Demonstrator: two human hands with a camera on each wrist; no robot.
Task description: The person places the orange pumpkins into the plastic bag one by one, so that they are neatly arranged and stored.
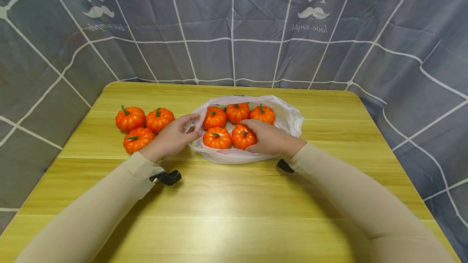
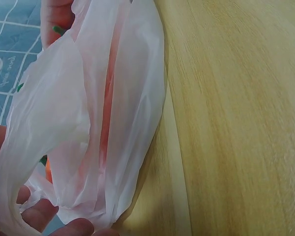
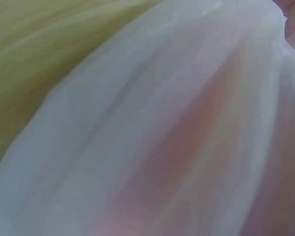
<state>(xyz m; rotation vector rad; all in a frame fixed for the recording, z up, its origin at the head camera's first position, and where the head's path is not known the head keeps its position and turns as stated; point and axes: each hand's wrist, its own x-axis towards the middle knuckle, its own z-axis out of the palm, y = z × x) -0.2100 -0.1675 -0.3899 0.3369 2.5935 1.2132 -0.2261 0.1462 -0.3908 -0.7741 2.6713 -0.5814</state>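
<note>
A white plastic bag [image 1: 234, 158] lies spread on the table with its mouth up, holding several small orange pumpkins with green stems. My right hand [image 1: 270, 138] reaches into the bag and grips the front right pumpkin [image 1: 241, 137]. Beside that one sits another pumpkin [image 1: 216, 138]; others line the back of the bag. At the bag's left rim, my left hand [image 1: 172, 138] holds the plastic. The left wrist view shows its fingers [image 2: 42, 214] around a loop of the bag [image 2: 137, 98]. In the right wrist view the bag [image 3: 113, 137] hides most of the right hand.
Three more pumpkins stand together left of the bag, the front one [image 1: 137, 140] close to my left wrist. The wooden table [image 1: 219, 218] ends at a grey checked cloth [image 1: 204, 60] behind and at the sides.
</note>
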